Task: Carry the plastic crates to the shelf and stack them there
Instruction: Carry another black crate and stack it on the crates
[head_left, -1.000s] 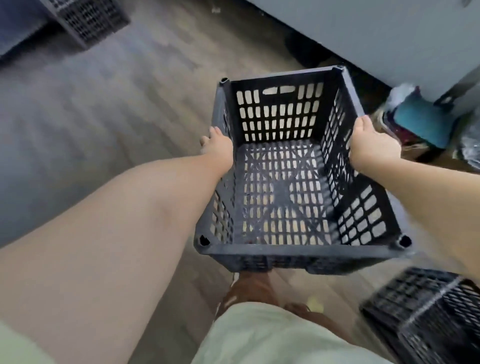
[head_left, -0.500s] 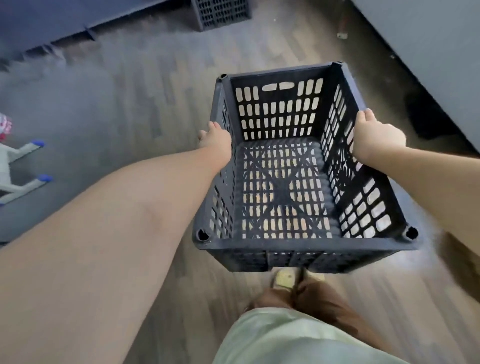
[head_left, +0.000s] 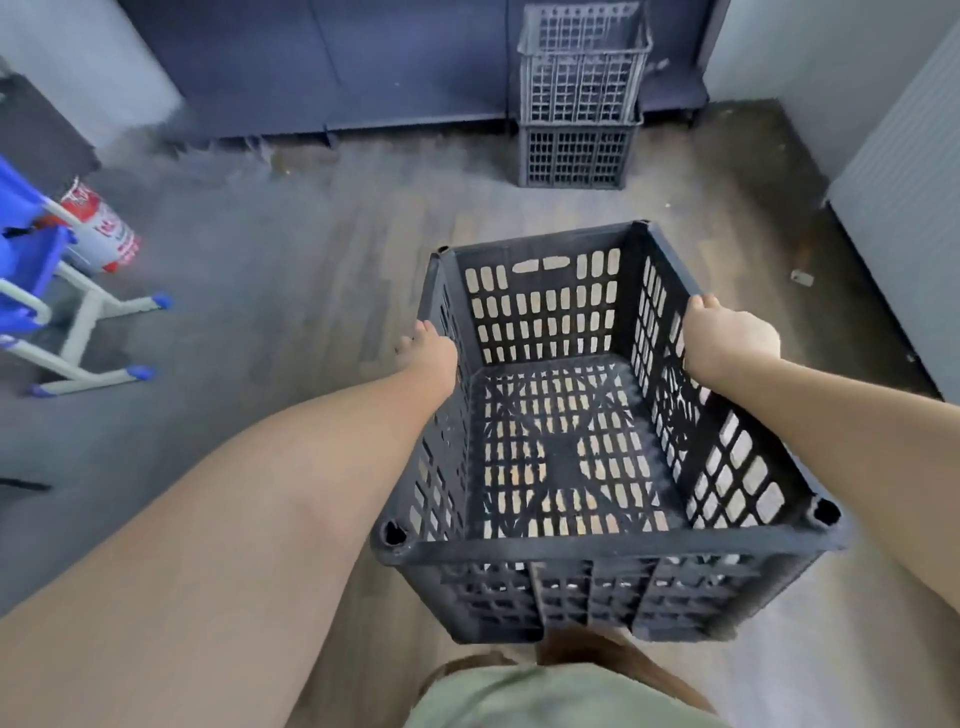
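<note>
Straight ahead, stacked crates stand by the cabinet; left hand and right hand grip the carried crate.

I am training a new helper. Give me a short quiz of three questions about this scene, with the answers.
1. True or false: the carried crate has items inside.
2. The left hand and right hand grip it by: A) its bottom, B) its two side rims, C) one corner.
3. How many crates are in the stack ahead on the floor?
Key: 1 false, it is empty; 2 B; 3 two.
</note>
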